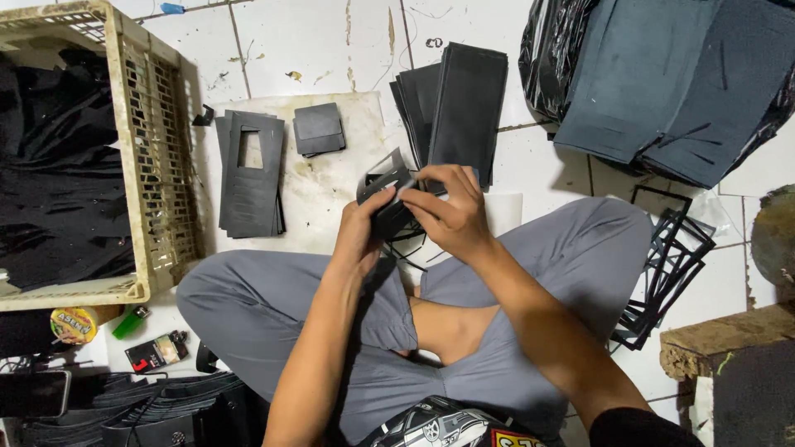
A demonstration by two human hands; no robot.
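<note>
At frame centre I see my left hand (362, 228) and right hand (447, 217) meet, wrists bent inward, both pinching one black cut-out sheet (385, 184) above my crossed legs (331, 306).

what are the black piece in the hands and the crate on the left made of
Black piece: held by both the left hand and right hand; looks like thin, matte synthetic leather or stiff fabric, since it bends and has a cut-out window. Crate: beige moulded plastic, judging by its lattice walls and scuffed surface.
</note>
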